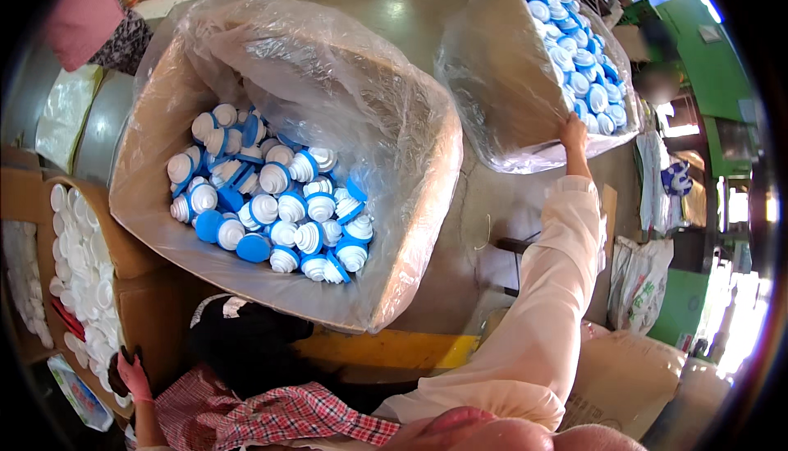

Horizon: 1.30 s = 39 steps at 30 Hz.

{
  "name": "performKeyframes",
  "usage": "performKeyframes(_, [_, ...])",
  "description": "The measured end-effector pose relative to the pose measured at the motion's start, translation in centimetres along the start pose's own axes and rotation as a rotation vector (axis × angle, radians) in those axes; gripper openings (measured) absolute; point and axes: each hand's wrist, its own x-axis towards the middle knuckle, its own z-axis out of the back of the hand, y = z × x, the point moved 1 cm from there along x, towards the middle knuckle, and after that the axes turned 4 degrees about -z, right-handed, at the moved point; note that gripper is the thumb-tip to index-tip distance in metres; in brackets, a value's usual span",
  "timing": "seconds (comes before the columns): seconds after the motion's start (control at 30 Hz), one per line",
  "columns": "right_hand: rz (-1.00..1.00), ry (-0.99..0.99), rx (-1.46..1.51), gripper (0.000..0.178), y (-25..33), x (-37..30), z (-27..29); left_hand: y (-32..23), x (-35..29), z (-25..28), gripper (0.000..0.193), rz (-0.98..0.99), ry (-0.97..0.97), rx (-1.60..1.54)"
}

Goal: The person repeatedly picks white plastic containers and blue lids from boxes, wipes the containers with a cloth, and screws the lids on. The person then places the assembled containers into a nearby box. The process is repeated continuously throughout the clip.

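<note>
At the end of my stretched-out right arm, in a pale sleeve, my right hand [575, 136] is closed on the near rim of a plastic-lined carton [501, 65]. That carton tilts to the right and holds many white stepped, rounded plastic pieces with blue disc bases [584, 61]. A larger carton [414, 229], lined with clear plastic film, stands to the left with more of the same blue-and-white pieces [279, 196] heaped at its bottom. My left hand does not show.
A co-worker in a red checked shirt [271, 418] is at lower left, a pink-gloved hand [135, 375] at a cardboard box [135, 242] of white round parts. Another person in pink [86, 16] stands upper left. A brown carton [628, 377] and white sack [640, 283] sit right.
</note>
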Motion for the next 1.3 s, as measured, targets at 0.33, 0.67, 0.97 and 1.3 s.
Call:
performKeyframes(0.33, [-0.042, 0.018, 0.017, 0.022, 8.2, -20.5, 7.0, -0.5, 0.5, 0.1, 0.046, -0.122, -0.045, -0.08])
performKeyframes(0.67, [-0.119, -0.029, 0.009, 0.078, 3.3, -22.8, 14.9, -4.1, 0.7, 2.5, 0.046, -0.07, 0.027, -0.122])
performKeyframes(0.97, [0.028, 0.109, 0.408, 0.063, -1.7, -11.9, 8.6, -2.0, 0.2, 0.6, 0.046, -0.052, -0.066, -0.116])
performKeyframes(1.3, [-0.462, 0.274, 0.031, 0.072, 6.6, -5.7, 8.1, -2.7, 0.8, 0.8, 0.048, -0.011, -0.027, -0.115])
